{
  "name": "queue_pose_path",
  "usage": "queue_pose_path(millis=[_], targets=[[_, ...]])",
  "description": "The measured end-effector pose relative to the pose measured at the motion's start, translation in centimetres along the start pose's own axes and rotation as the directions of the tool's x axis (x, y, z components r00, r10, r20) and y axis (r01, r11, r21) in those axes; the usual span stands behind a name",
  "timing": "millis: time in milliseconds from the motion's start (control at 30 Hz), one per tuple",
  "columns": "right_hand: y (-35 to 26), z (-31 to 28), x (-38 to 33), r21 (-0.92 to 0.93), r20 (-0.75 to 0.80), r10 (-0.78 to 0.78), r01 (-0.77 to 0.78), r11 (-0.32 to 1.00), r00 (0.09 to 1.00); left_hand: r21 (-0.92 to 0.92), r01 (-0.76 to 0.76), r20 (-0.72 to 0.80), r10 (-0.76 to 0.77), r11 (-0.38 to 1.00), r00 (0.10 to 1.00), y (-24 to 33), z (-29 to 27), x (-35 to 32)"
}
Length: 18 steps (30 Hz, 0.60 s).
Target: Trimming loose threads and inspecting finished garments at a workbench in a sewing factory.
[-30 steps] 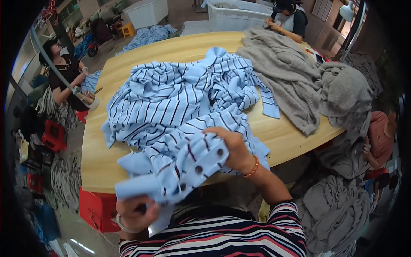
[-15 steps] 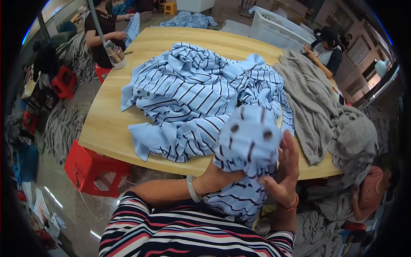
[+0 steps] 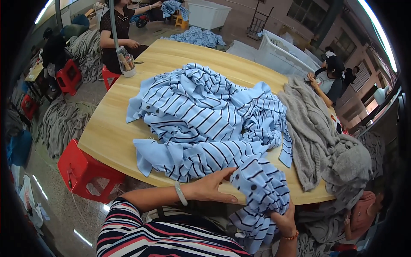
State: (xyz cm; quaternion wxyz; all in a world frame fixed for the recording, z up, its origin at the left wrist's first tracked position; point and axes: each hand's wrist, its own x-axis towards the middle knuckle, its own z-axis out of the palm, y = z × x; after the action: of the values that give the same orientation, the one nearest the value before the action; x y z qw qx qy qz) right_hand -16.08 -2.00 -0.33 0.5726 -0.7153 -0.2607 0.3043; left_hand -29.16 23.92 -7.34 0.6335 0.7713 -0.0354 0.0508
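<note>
Low in front of me, at the table's near edge, hangs a bunched light-blue knit garment (image 3: 259, 184) with dark stripes and dark buttons. My right hand (image 3: 284, 219) grips its right side, fingers partly hidden by the folds. My left hand (image 3: 212, 187) is beside the garment's left edge, thumb and fingers stretched apart; whether the tips touch the cloth I cannot tell. Just beyond lies a large heap of matching striped garments (image 3: 192, 115) on the wooden table (image 3: 107, 132), collars and buttons showing.
Grey knit pieces (image 3: 306, 128) drape over the table's right side. A cup of tools (image 3: 126, 64) stands at the far left corner, by a pole. A red stool (image 3: 85, 171) sits at lower left. Co-workers sit at the far left, far right and lower right. A white bin (image 3: 284, 53) stands behind.
The held garment has dropped lower and nearer. My left hand has come out of its folds and spread; my right hand now grips its side. The view has shifted slightly.
</note>
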Motion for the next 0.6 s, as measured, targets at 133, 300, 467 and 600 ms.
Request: queue_pose_path(millis=[133,300,467,600], targets=[[-1.3,1.5,1.0,-0.006,-0.075,-0.033,0.033,0.999,0.997,-0.316,0.151,0.109,-0.122,0.937,0.987,0.9,1.9,-0.7],[-2.1,1.7,2.2,-0.137,0.173,0.005,0.019,0.990,0.985,-0.071,-0.007,0.138,0.017,0.997,0.990,0.2,2.4,-2.3],[-2.4,-1.6,1.5,-0.627,0.572,0.225,0.244,0.739,0.788,0.654,-0.055,-0.316,0.339,0.754,0.886,-3.4,-5.1,-5.6],[-6.4,-1.5,7.5,-0.863,0.492,0.578,0.279,0.421,0.651,0.795,0.289,-0.470,0.242,0.533,0.849,-6.3,-7.4,-8.6]])
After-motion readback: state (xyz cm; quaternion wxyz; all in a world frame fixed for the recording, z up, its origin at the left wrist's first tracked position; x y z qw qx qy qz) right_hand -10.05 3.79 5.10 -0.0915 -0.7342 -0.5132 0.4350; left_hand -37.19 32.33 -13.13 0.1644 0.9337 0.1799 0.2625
